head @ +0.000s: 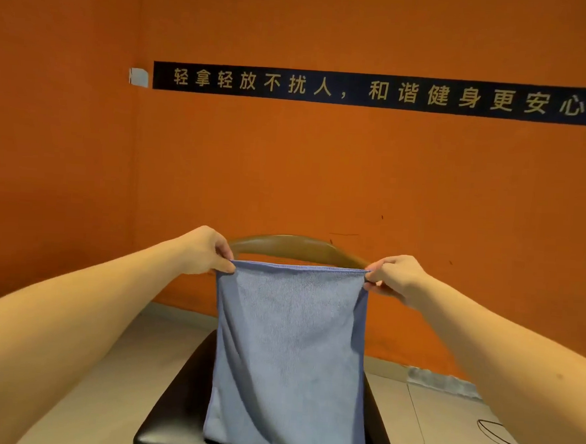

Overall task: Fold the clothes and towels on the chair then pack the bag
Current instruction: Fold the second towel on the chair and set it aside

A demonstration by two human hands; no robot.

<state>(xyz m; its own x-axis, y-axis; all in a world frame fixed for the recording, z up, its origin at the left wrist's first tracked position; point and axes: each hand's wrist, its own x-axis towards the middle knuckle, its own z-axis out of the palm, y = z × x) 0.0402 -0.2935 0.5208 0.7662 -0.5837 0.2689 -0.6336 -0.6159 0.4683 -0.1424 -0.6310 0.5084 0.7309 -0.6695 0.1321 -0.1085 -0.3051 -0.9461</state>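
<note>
Blue towel (288, 355) hanging taut between left hand (207, 251) and right hand (393, 276); each pinching one top corner.

Blue towel (288, 352) hanging flat, perhaps doubled, over black chair seat (173, 417)

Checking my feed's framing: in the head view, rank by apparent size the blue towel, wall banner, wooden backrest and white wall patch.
Largest to smallest:
1. blue towel
2. wall banner
3. wooden backrest
4. white wall patch
The towel is nearest and the backrest partly hidden, so apparent size only.
</note>
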